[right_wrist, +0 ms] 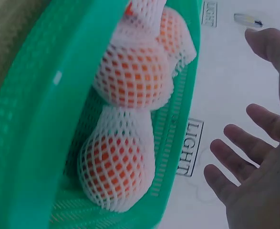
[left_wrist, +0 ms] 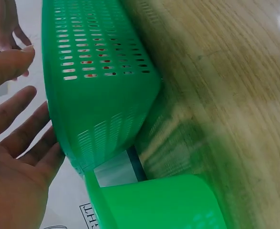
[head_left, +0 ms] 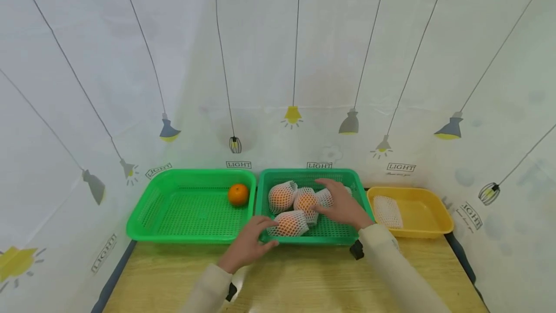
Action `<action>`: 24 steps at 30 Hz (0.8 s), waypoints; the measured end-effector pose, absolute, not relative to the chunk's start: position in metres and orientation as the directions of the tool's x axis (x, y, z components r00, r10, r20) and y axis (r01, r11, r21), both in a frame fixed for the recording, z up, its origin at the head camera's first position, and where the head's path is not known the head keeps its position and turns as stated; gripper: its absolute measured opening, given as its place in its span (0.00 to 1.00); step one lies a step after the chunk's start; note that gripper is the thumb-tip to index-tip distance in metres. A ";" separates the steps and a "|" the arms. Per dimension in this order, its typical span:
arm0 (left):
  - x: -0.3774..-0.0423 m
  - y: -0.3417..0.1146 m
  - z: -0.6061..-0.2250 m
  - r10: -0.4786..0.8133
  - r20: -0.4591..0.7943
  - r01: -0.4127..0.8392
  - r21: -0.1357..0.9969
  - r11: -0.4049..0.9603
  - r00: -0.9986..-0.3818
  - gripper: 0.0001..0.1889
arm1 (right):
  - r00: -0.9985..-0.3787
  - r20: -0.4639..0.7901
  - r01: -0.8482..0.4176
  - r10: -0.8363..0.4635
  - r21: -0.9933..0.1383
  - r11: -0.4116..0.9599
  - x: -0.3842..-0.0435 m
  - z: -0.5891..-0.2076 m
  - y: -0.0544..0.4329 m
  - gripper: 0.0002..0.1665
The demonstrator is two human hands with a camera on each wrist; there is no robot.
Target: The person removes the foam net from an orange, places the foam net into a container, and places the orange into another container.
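Note:
Several oranges in white foam nets lie in the dark green basket [head_left: 312,240]; a netted orange [head_left: 290,224] is at its front and another netted orange [right_wrist: 112,164] shows close up in the right wrist view. My right hand [head_left: 340,205] hovers over the basket's right half, fingers spread, with nothing held; in the head view it partly hides one netted orange [head_left: 325,198]. My left hand [head_left: 249,243] is at the basket's front left corner, its fingers loosely apart. The left wrist view has the fingertips [left_wrist: 43,112] right at the basket rim, and the palm is bare.
On the left, a bright green basket [head_left: 187,240] holds one bare orange [head_left: 238,195] near its right end. A yellow tray [head_left: 423,211] on the right holds a white foam net [head_left: 388,212]. A lamp-patterned wall covering [head_left: 260,62] rises behind the wooden table [head_left: 304,279].

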State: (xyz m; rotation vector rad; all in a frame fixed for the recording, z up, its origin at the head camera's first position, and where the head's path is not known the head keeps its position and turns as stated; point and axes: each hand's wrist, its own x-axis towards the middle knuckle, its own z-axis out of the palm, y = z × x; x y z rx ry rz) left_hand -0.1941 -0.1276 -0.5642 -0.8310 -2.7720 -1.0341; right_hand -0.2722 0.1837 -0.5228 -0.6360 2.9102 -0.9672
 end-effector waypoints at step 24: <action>-0.188 -0.117 -0.587 0.393 0.385 0.549 0.542 0.636 -0.835 0.12 | -0.918 -0.123 -0.313 -0.376 -0.354 0.881 -0.339 -0.555 0.212 0.48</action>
